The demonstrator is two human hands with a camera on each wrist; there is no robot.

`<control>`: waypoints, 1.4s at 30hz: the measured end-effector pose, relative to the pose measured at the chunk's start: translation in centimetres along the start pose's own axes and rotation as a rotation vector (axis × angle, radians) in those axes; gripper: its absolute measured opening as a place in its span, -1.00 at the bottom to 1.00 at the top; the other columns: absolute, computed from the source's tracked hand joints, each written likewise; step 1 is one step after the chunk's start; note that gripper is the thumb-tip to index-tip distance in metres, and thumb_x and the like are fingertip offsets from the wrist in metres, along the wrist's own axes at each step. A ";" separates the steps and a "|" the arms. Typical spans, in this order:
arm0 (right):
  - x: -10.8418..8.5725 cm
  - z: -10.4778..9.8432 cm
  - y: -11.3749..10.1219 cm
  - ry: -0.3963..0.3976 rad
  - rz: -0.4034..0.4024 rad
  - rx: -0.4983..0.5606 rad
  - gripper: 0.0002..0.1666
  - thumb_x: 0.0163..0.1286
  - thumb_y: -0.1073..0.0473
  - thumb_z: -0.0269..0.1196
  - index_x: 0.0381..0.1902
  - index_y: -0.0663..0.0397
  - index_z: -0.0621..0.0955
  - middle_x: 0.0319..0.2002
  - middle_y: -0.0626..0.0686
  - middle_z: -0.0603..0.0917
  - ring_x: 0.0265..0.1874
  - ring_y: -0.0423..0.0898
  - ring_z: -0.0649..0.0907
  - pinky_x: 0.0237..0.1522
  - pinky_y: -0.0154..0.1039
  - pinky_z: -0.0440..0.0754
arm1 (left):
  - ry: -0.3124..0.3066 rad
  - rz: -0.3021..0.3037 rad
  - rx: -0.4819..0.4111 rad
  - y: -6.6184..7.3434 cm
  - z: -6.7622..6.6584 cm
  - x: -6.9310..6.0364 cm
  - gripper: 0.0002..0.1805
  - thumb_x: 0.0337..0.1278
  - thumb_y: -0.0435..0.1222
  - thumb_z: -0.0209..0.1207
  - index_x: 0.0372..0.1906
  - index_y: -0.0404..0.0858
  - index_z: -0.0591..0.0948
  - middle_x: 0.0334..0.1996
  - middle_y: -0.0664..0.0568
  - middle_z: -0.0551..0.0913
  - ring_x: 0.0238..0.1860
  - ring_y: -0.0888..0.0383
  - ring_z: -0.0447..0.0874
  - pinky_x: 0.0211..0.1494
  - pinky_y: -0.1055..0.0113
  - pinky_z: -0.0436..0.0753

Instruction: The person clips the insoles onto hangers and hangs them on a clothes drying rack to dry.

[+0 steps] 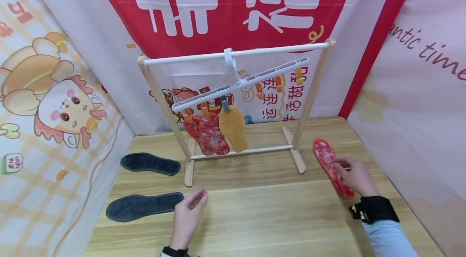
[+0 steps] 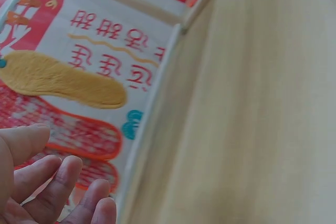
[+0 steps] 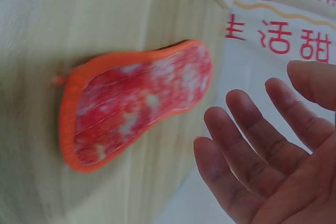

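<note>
Standing here, I see a wooden counter bearing a rack, from whose top bar a white hanger hangs aslant. Two dark insoles lie at the left, and a red insole lies flat at the right, beside the rack. Just over this red one, apart from it, the right hand holds nothing, fingers spread. The left hand, also bare, fingers loosely bent, is by the nearer dark insole's end. A teal clip grips a hanging yellow insole.
</note>
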State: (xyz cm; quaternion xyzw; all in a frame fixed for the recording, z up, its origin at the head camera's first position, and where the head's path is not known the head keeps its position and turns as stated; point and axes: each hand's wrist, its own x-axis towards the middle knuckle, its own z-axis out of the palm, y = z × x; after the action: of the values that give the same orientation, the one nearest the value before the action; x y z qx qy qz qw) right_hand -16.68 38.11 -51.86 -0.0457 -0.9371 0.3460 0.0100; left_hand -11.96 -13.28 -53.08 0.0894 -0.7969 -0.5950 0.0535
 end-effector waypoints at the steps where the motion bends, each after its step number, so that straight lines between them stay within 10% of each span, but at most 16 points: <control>1: 0.2 0.1 0.3 -0.008 0.002 -0.006 -0.45 0.58 -0.04 0.05 0.21 0.33 0.50 -0.02 0.36 0.61 -0.08 0.26 0.62 -0.24 -0.02 0.67 | -0.013 -0.011 -0.004 -0.4 0.0 -0.4 -0.61 0.22 -0.24 0.34 0.08 -0.35 0.67 -0.09 -0.09 0.74 -0.10 0.14 0.71 -0.06 0.47 0.63; 25: 8.4 1.6 2.1 -0.147 0.134 -0.319 -0.23 0.45 -0.08 0.19 0.17 0.63 0.39 0.02 0.58 0.50 -0.09 0.37 0.54 0.08 0.30 0.47 | -0.177 -0.017 -0.071 -3.1 1.9 -4.7 -0.61 0.16 -0.36 0.35 0.05 -0.48 0.64 -0.16 -0.21 0.73 -0.17 0.16 0.72 -0.04 0.45 0.63; 42: 10.5 3.0 2.5 -0.163 0.231 -0.372 -0.17 0.33 -0.18 0.26 -0.02 0.65 0.47 -0.27 0.46 0.52 -0.27 0.29 0.51 -0.08 0.22 0.54 | -0.174 -0.017 -0.039 -3.2 2.3 -4.3 -0.61 0.16 -0.36 0.36 0.06 -0.47 0.64 -0.17 -0.17 0.73 -0.18 0.10 0.71 -0.07 0.40 0.65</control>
State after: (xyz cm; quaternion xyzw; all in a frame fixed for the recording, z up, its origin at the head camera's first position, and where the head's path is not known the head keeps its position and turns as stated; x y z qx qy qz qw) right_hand -27.04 39.07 -55.90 -0.1254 -0.9710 0.1687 -0.1139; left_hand -7.93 -11.11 -56.70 0.0431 -0.7859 -0.6165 -0.0195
